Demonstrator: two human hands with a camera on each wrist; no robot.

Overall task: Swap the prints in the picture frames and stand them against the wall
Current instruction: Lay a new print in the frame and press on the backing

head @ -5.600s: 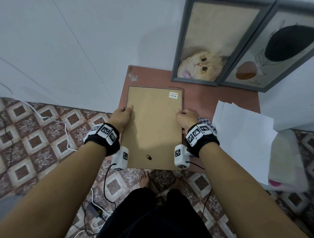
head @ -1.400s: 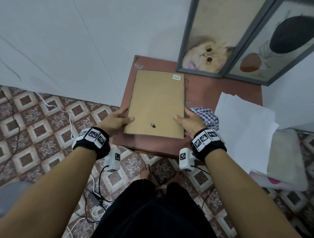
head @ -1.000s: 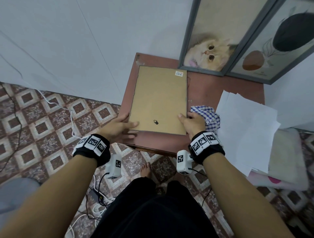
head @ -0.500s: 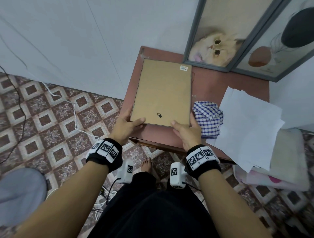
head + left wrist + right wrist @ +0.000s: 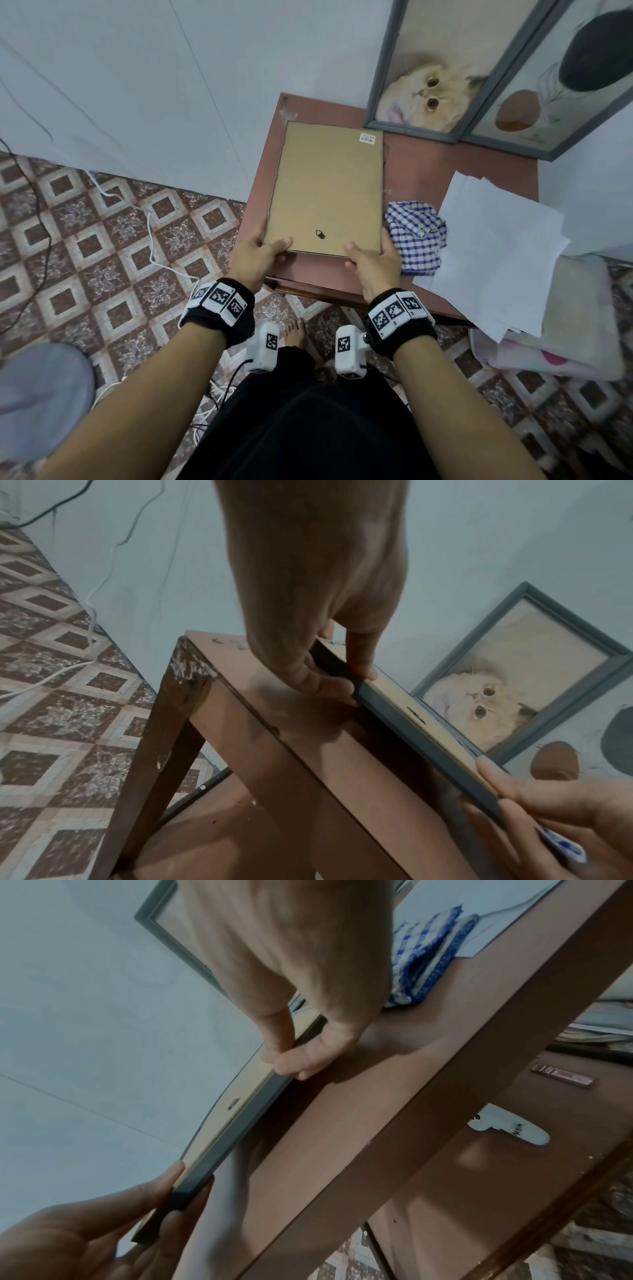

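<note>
You've got the face-down frame [image 5: 327,188] in the middle of the head view, brown backing up, on the reddish desk [image 5: 442,164]. Your left hand [image 5: 255,255] pinches its lower-left corner, thumb on the backing and fingers under the edge; your right hand [image 5: 373,262] grips the lower-right corner the same way. The near edge looks lifted off the desk. Upper right, the cat frame [image 5: 431,65] and the abstract frame [image 5: 561,78] lean against the wall. A checkered cloth [image 5: 416,236] sits just right of your right hand.
</note>
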